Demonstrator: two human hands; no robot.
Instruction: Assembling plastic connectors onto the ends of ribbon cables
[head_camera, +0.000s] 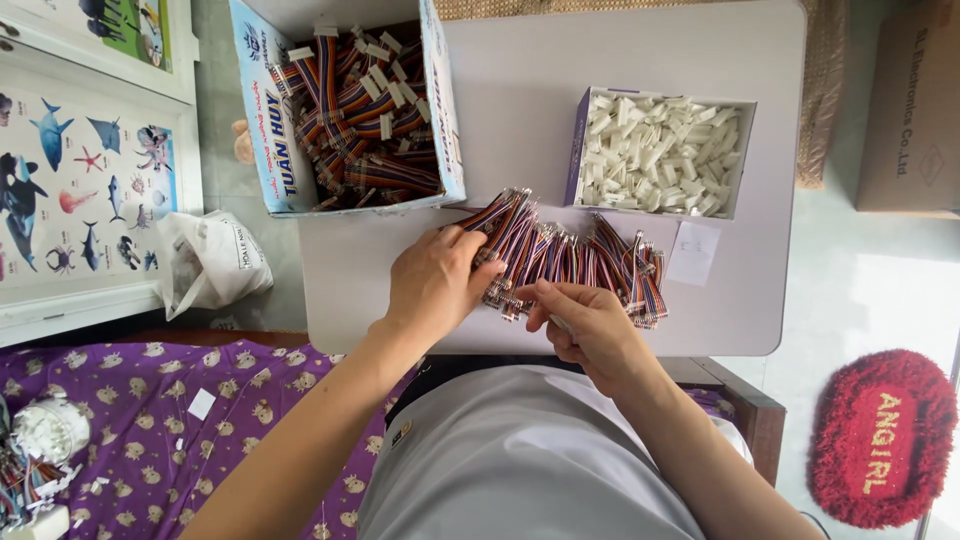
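Two hands on wires (570, 262) on table (520, 110): left hand (435, 280) clamps bundle, right hand (585, 325) pinches one strand, wires running away from me.

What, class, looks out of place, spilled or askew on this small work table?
Nothing stands out. The striped wire bundles lie in a loose row under both hands, and the white connectors stay inside their box.

Bright, even daylight, soft and diffuse. Strongest light at right, where the floor (880, 290) washes out to a pale glare. The table (520, 100) is evenly lit, with faint soft shadows beside the boxes. Left hand (435, 280) and right hand (590, 325) cast only weak shadows. Focus is sharp at centre; wide-angle lens bends straight edges toward the frame's corners. Little motion blur.
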